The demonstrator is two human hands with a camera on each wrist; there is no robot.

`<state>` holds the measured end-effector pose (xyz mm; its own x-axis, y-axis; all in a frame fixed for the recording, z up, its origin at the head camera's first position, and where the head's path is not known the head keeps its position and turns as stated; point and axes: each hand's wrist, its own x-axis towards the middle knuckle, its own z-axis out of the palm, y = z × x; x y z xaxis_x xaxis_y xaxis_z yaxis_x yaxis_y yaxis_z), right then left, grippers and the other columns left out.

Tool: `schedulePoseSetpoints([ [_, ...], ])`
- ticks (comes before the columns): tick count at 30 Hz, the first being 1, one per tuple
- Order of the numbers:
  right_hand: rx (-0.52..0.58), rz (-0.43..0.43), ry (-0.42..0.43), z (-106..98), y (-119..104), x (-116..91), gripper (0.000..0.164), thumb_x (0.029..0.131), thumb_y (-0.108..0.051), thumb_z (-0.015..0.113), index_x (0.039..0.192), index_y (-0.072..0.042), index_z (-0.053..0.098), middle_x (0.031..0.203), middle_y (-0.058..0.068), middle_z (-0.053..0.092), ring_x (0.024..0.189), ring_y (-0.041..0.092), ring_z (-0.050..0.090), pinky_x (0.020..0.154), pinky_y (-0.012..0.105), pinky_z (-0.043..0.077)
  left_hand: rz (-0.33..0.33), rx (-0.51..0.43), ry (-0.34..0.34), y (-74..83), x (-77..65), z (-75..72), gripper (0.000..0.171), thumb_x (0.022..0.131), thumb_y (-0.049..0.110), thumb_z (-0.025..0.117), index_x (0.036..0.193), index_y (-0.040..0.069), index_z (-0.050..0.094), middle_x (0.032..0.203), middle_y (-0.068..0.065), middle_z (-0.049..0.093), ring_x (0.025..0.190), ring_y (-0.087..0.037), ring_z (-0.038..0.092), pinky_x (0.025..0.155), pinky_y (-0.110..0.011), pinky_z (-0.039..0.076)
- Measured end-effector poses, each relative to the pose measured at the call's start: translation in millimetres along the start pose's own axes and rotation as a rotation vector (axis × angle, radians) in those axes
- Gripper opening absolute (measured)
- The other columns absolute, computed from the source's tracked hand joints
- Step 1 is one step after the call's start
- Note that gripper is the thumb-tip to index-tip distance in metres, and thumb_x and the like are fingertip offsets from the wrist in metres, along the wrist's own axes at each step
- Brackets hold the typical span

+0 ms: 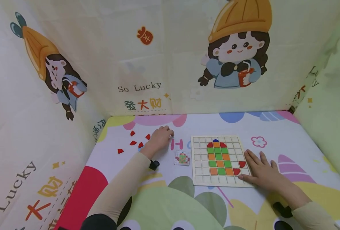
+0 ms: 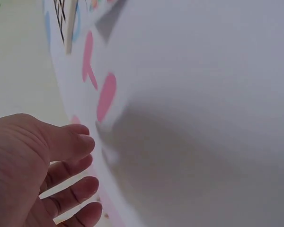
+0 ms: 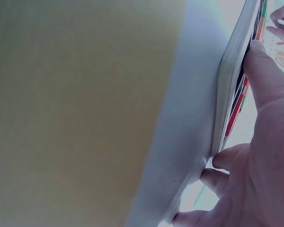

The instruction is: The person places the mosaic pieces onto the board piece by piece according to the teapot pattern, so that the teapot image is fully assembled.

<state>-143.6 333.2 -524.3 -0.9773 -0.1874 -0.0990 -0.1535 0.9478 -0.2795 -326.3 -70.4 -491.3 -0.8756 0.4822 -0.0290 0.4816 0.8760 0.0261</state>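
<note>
A pale grid board (image 1: 201,179) bears green and orange square tiles in a column, topped by a blue piece (image 1: 215,140) and red quarter-round pieces. Two more red pieces (image 1: 242,164) sit near its lower right. My right hand (image 1: 262,171) rests at the board's right edge, fingers extended, thumb (image 3: 262,71) on its top. Left of the board, my left hand (image 1: 159,139) hovers over the cloth. Its thumb and forefinger tips (image 2: 86,143) meet, other fingers loosely bent; whether anything small is between them is hidden. Loose red pieces (image 1: 133,142) lie beside that hand.
A small pattern card (image 1: 182,158) lies between my left forearm and the board. A bit of blue (image 1: 141,145) shows beside the left wrist among the loose pieces. Printed cloth covers the table (image 1: 175,124), and printed cloth walls (image 1: 184,64) stand behind and at the sides.
</note>
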Motion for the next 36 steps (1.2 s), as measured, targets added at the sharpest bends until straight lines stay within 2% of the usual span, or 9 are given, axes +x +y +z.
schedulePoseSetpoints([
  [5,-0.008,0.002,-0.001,2.9,0.8,-0.3,0.112,0.088,-0.072,0.063,0.161,0.002,0.022,0.168,0.024,0.02,0.142,0.071,0.014,0.099,0.088,0.014,-0.071,-0.016,-0.03,-25.1,-5.4,-2.1,0.026,0.1,0.014,0.066,0.126,0.013,0.067,0.125,-0.009,0.06,0.112,-0.026,0.052,0.101,-0.04,0.051],
  [10,-0.012,-0.002,-0.001,3.0,1.1,0.8,0.112,0.088,-0.072,0.063,0.162,0.002,0.022,0.168,0.024,0.019,0.142,0.072,0.014,0.099,0.089,0.014,-0.154,-0.102,-0.072,-51.5,-11.3,-11.1,0.036,0.094,0.015,0.074,0.128,0.009,0.063,0.129,-0.012,0.054,0.117,-0.03,0.048,0.102,-0.042,0.049],
  [16,-0.013,0.002,-0.01,2.2,1.7,1.7,0.113,0.088,-0.072,0.063,0.162,0.002,0.021,0.168,0.024,0.019,0.142,0.072,0.014,0.099,0.089,0.014,-0.273,-0.144,-0.125,-81.7,-17.1,-18.4,0.044,0.091,0.027,0.079,0.125,0.008,0.059,0.128,-0.015,0.052,0.116,-0.033,0.049,0.097,-0.045,0.051],
  [22,-0.021,0.0,-0.012,0.8,1.8,1.3,0.112,0.088,-0.072,0.062,0.162,0.002,0.021,0.168,0.024,0.019,0.142,0.072,0.014,0.099,0.089,0.014,-0.375,-0.279,-0.18,-94.6,-20.4,-19.3,0.039,0.091,0.026,0.08,0.119,0.008,0.06,0.118,-0.014,0.058,0.104,-0.03,0.056,0.084,-0.037,0.056],
  [25,-0.02,-0.003,-0.014,-0.4,1.0,0.9,0.112,0.088,-0.072,0.062,0.162,0.002,0.022,0.168,0.024,0.019,0.141,0.073,0.014,0.099,0.09,0.014,-0.389,-0.32,-0.205,-94.3,-20.9,-21.6,0.033,0.091,0.023,0.08,0.115,0.009,0.062,0.113,-0.013,0.062,0.099,-0.028,0.058,0.078,-0.035,0.055],
  [28,-0.016,-0.004,-0.015,-1.5,0.4,1.0,0.112,0.088,-0.071,0.063,0.161,0.003,0.022,0.168,0.024,0.018,0.141,0.073,0.014,0.099,0.09,0.014,-0.375,-0.328,-0.22,-93.3,-19.4,-23.4,0.027,0.092,0.02,0.078,0.111,0.009,0.063,0.109,-0.012,0.064,0.094,-0.027,0.059,0.074,-0.033,0.055],
  [36,-0.008,-0.002,-0.021,-1.7,0.7,1.4,0.113,0.088,-0.071,0.063,0.162,0.002,0.02,0.169,0.024,0.017,0.142,0.073,0.013,0.099,0.09,0.013,-0.318,-0.305,-0.219,-91.8,-15.8,-24.1,0.016,0.093,0.016,0.072,0.107,0.008,0.07,0.103,-0.01,0.066,0.091,-0.026,0.06,0.075,-0.033,0.055],
])
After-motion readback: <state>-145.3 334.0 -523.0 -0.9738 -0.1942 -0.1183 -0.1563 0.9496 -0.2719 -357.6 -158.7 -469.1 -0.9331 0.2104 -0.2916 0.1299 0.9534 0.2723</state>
